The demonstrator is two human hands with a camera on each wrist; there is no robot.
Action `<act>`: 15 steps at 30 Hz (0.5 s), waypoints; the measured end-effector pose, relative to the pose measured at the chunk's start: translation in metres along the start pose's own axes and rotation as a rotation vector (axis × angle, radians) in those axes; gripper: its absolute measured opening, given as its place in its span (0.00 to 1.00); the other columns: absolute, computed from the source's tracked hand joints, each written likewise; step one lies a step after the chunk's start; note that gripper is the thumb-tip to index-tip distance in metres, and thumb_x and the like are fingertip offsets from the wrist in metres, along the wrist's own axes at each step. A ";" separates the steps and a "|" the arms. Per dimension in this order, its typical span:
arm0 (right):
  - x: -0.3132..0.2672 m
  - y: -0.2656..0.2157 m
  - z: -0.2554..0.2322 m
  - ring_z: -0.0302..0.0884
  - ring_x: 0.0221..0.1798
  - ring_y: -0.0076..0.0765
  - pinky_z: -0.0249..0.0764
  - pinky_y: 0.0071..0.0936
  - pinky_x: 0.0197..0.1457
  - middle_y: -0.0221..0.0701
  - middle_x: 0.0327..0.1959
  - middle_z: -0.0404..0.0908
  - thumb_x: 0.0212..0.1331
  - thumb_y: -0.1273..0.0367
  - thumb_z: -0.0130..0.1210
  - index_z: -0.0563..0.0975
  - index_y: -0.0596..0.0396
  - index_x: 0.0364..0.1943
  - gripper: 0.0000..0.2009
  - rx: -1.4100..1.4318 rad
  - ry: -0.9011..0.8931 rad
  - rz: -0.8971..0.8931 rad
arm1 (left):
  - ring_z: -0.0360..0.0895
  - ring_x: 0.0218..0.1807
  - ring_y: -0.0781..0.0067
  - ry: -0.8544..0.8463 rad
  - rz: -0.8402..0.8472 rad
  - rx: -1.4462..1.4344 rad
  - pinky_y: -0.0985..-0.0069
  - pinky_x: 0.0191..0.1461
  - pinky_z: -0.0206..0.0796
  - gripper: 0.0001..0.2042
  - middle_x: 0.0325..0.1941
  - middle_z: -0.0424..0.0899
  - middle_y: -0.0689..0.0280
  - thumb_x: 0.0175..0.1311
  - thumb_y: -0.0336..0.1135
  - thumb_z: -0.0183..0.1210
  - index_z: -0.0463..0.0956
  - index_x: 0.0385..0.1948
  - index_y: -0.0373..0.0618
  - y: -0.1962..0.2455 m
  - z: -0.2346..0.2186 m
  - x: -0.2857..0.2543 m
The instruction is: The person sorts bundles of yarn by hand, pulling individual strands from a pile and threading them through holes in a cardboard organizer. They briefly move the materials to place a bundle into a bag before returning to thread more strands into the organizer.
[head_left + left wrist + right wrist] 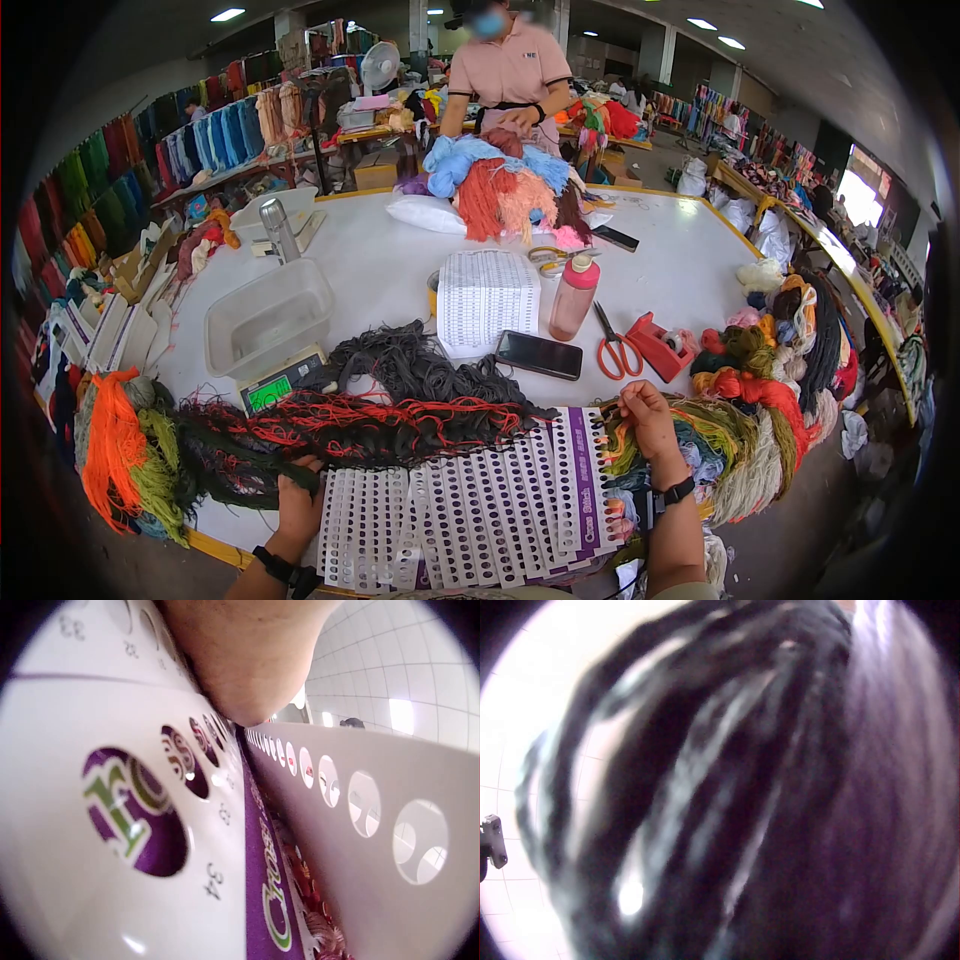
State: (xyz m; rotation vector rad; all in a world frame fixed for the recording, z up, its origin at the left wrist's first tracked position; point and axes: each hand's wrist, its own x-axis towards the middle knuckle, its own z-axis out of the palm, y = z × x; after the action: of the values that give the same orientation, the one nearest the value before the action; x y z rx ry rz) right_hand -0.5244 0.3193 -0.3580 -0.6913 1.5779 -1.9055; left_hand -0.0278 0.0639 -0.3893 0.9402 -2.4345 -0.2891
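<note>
A fanned stack of white, hole-punched thread cards (450, 520) with purple printed edges lies at the front. My left hand (298, 505) is at the stack's left edge, its fingertips partly hidden by dark strands. In the left wrist view, part of that hand (247, 660) lies against a punched card (142, 802). Black and red thread (390, 430) stretches along the cards' upper ends. My right hand (648, 418) is raised beside their right end with fingers bent; I cannot tell whether it pinches a strand. Blurred dark strands (705, 787) fill much of the right wrist view.
Beyond the thread lie a digital scale (270, 390), clear plastic bin (268, 318), phone (540, 355), pink-capped bottle (575, 300), red-handled scissors (618, 350) and red tape dispenser (660, 345). Colored skeins (760, 420) crowd the right. A person (510, 75) stands across the table behind more yarn.
</note>
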 end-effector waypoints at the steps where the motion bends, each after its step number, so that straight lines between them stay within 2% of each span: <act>1: 0.000 -0.001 0.001 0.70 0.29 0.13 0.66 0.11 0.27 0.21 0.29 0.76 0.66 0.68 0.52 0.74 0.50 0.37 0.03 -0.001 0.002 0.001 | 0.69 0.56 0.48 -0.004 -0.003 -0.001 0.56 0.63 0.56 0.20 0.53 0.74 0.52 0.52 0.22 0.57 0.73 0.51 0.41 0.000 0.000 0.000; 15: -0.001 -0.001 0.001 0.70 0.29 0.12 0.66 0.11 0.28 0.21 0.29 0.76 0.66 0.68 0.52 0.74 0.50 0.36 0.03 -0.005 0.001 0.001 | 0.69 0.56 0.48 -0.001 0.005 -0.003 0.56 0.63 0.56 0.20 0.53 0.74 0.52 0.53 0.22 0.57 0.73 0.51 0.39 0.000 0.000 0.000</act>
State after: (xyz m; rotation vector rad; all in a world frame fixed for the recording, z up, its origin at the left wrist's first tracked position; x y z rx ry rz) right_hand -0.5236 0.3195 -0.3566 -0.6920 1.5841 -1.9021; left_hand -0.0279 0.0641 -0.3890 0.9328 -2.4365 -0.2919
